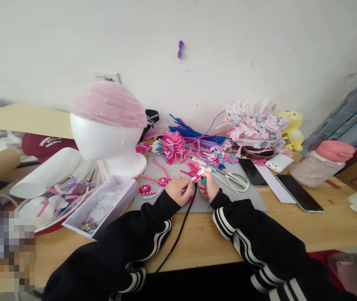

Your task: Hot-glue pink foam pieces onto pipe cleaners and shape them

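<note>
Craft workspace — wooden table (pixel 197 246), mannequin head (pixel 100 138), beads (pixel 105 207), scissors (pixel 228 176), fuzzy pink stems (pixel 174 148)

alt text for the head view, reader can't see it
A person's right hand holds what looks like a lit teal lighter near a pink strip in the left hand, above a gray mat; a white mannequin head stands at left.

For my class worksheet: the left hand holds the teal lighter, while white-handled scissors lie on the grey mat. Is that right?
Wrong hand: the head view shows the right hand holding the teal lighter; white-handled scissors lie on the grey mat.
</note>
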Demonstrator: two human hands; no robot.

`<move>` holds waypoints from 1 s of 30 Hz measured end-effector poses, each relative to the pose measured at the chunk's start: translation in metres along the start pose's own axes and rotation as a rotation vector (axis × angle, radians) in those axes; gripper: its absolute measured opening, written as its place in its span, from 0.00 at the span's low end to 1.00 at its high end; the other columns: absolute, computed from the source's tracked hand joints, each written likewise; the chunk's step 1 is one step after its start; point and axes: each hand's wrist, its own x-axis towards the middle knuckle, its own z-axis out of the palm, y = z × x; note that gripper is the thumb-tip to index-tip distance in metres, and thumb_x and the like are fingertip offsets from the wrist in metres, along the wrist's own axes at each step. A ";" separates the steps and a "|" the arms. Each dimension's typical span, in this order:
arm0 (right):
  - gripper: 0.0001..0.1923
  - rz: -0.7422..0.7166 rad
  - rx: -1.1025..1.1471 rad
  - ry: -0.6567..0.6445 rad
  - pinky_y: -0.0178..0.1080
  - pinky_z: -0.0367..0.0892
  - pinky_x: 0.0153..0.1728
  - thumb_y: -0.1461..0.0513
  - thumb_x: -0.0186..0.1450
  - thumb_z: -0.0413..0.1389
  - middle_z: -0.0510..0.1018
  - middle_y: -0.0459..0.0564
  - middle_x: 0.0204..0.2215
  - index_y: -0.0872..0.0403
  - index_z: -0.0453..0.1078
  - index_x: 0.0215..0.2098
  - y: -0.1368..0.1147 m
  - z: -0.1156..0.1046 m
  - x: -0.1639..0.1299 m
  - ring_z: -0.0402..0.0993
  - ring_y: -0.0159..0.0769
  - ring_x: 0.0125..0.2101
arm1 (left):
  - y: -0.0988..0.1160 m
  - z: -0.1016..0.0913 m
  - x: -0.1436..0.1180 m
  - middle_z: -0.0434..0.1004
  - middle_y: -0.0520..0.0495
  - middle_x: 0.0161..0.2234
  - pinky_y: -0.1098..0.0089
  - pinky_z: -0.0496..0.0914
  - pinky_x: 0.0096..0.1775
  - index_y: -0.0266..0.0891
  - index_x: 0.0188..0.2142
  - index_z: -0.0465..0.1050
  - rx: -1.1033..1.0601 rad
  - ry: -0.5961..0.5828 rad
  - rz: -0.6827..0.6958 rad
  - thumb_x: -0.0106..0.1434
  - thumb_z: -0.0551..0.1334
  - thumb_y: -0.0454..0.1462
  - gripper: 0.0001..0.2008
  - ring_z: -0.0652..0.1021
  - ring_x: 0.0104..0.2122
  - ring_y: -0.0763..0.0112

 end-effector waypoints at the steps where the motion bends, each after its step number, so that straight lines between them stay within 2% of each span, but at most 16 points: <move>1: 0.26 -0.003 -0.001 -0.001 0.26 0.33 0.06 0.50 0.60 0.32 0.43 0.39 0.02 0.53 0.44 0.09 0.000 0.000 0.000 0.36 0.21 0.04 | 0.000 0.000 0.000 0.61 0.51 0.16 0.71 0.60 0.26 0.39 0.18 0.60 0.003 0.004 0.002 0.58 0.46 0.35 0.14 0.63 0.20 0.74; 11: 0.26 0.012 -0.022 -0.022 0.27 0.33 0.07 0.47 0.60 0.31 0.43 0.39 0.03 0.52 0.44 0.10 0.003 -0.002 0.002 0.35 0.21 0.05 | 0.000 0.001 0.000 0.60 0.51 0.15 0.72 0.59 0.25 0.38 0.18 0.60 0.010 0.056 0.029 0.58 0.47 0.34 0.13 0.62 0.20 0.74; 26: 0.26 0.017 -0.015 -0.036 0.28 0.33 0.07 0.49 0.60 0.30 0.43 0.39 0.02 0.52 0.45 0.10 0.004 -0.004 0.003 0.35 0.21 0.05 | -0.002 0.002 -0.001 0.61 0.51 0.16 0.72 0.59 0.26 0.38 0.19 0.60 -0.001 0.035 0.016 0.58 0.47 0.34 0.13 0.63 0.20 0.74; 30: 0.27 0.002 -0.014 -0.050 0.28 0.32 0.07 0.46 0.59 0.32 0.44 0.39 0.03 0.52 0.45 0.10 0.005 -0.004 0.004 0.35 0.21 0.05 | -0.002 0.002 -0.001 0.61 0.51 0.16 0.72 0.59 0.26 0.38 0.19 0.61 0.003 0.042 0.026 0.58 0.48 0.34 0.13 0.63 0.20 0.74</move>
